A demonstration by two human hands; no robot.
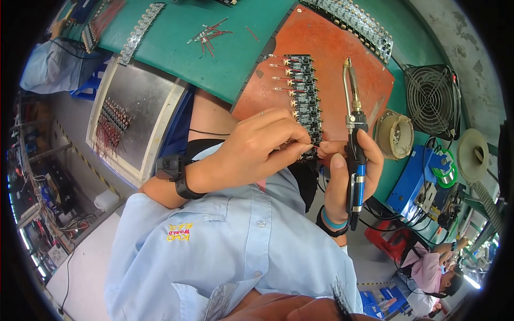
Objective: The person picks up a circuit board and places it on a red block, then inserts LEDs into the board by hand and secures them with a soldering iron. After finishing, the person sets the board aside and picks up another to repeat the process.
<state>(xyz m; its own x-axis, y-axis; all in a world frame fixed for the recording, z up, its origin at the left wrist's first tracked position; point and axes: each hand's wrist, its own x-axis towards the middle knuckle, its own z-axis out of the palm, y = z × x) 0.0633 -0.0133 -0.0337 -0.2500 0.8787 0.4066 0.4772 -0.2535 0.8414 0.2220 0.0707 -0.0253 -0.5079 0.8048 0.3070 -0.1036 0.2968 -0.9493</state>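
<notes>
My left hand [267, 142] is closed in a pinch over the lower part of a strip of black circuit boards [306, 99]. Between its fingertips is a thin reddish piece that looks like a short wire, mostly hidden. Several short red wires [282, 78] stick out from the left side of the strip's far half. My right hand [342, 171] grips a blue and black soldering iron [357, 160], its tip pointing away from me and apart from the boards. A thin metal tube runs alongside the tip. The right fingertips almost meet the left ones at the strip.
An orange-red mat [337, 40] lies on the green bench [235, 67]. Loose red wires [209, 37] and finished-looking board strips [140, 33] lie farther off. At right are a round holder [394, 135], a fan [432, 100] and a blue solder feeder [415, 179]. A metal-topped tray [144, 112] stands left.
</notes>
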